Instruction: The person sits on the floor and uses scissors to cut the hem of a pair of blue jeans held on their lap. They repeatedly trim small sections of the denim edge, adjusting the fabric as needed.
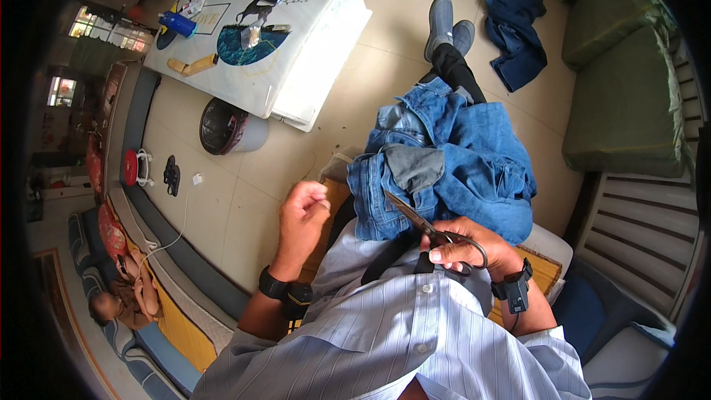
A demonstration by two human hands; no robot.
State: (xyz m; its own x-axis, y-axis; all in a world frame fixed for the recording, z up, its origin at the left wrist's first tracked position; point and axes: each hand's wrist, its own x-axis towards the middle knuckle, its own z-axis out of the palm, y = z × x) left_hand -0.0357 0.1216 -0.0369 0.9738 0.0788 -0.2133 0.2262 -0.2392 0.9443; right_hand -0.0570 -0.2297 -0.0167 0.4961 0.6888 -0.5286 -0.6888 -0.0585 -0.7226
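Blue denim jeans point(481, 144) lie bunched across my lap and thighs, with a grey pocket lining point(413, 167) turned outward on top. My right hand point(485, 243) is closed round the dark handles of a pair of scissors point(409, 211). The blades point up and left over the denim, and they look closed together. My left hand point(302, 211) is raised just left of the jeans, apart from them. Its fingers are curled in toward the thumb; whatever they may hold is too small to see.
Another pair of jeans point(516, 33) lies on the floor beyond my feet. At the left stand a white table point(326, 44) with small things on it and a bin point(255, 133). A person point(133, 300) reclines on the far-left sofa, near a white cable point(174, 241).
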